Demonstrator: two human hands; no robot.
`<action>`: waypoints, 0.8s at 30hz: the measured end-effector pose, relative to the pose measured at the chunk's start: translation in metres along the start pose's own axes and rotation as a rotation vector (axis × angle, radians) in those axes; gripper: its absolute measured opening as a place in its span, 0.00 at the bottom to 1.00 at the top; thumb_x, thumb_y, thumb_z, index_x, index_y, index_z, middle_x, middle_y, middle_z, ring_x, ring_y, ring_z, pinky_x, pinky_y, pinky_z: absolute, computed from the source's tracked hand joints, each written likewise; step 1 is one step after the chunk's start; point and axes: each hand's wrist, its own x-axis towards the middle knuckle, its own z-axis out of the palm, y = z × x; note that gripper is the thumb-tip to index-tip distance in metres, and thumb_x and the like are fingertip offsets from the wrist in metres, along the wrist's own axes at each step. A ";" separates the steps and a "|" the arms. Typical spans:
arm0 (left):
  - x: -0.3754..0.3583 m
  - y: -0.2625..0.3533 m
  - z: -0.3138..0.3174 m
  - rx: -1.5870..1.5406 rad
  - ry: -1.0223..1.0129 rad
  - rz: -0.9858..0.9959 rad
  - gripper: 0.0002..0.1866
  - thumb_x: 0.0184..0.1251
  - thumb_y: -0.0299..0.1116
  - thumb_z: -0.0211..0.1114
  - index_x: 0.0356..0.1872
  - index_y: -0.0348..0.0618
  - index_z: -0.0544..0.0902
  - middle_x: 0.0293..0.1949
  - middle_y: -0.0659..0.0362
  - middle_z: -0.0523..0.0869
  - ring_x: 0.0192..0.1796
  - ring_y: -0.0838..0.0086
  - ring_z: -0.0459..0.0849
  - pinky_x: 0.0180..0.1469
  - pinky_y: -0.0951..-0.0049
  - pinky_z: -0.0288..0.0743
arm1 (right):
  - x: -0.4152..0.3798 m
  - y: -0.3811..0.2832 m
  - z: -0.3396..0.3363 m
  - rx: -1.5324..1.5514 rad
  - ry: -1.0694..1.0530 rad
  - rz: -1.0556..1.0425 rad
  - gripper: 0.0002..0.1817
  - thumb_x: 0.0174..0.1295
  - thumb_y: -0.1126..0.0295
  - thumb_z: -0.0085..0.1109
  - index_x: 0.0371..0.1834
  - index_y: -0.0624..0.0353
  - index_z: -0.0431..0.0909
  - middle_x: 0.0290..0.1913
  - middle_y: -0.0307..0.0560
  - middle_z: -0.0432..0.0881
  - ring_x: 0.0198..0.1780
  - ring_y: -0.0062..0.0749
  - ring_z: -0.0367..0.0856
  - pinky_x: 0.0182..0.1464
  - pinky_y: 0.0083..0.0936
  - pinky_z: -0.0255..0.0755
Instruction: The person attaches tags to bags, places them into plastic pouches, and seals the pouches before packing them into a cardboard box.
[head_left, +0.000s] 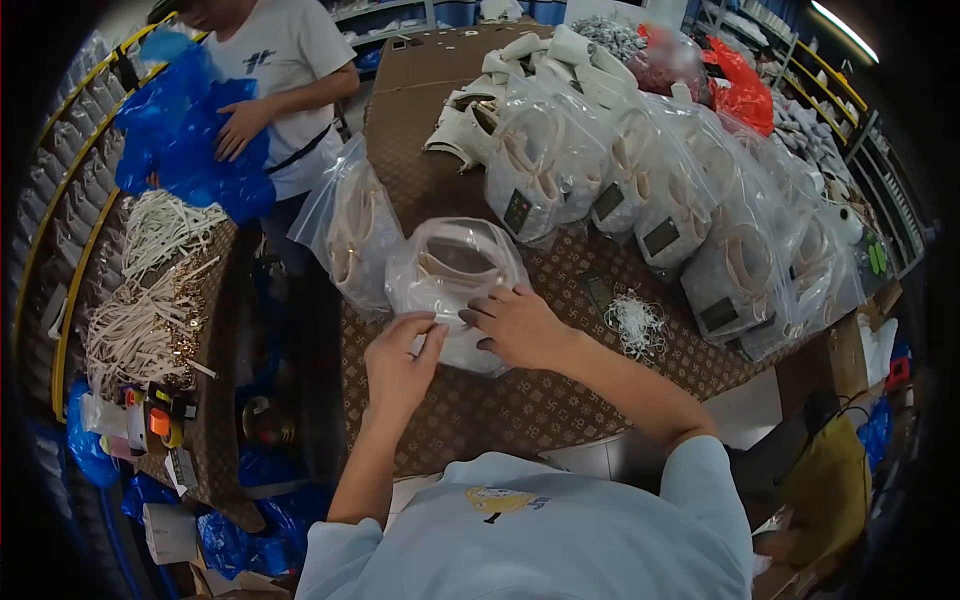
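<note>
A pale handbag [462, 262] with a curved handle lies inside a clear plastic bag [440, 305] on the table in front of me. At its near left side, my left hand [400, 365] is closed, with a fold of the plastic pinched between thumb and fingers. My right hand [525, 325] rests on the right front of the same plastic bag, its fingers apart and slightly bent. Touching it on the left stands another bagged handbag [358, 240].
Several bagged handbags [640, 195] with dark tags fill the table's right side. White strings [636, 322] and a dark tag [598, 290] lie near my right arm. Straps [150, 330] cover a side table at left. A co-worker [290, 90] holds blue plastic [190, 130].
</note>
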 end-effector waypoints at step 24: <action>-0.055 0.010 -0.015 -0.574 -0.145 -0.472 0.12 0.67 0.32 0.57 0.28 0.33 0.81 0.31 0.59 0.82 0.34 0.82 0.76 0.35 0.83 0.67 | 0.000 -0.005 0.009 0.413 -0.027 -0.046 0.07 0.56 0.70 0.57 0.36 0.56 0.73 0.39 0.45 0.75 0.44 0.41 0.75 0.47 0.35 0.69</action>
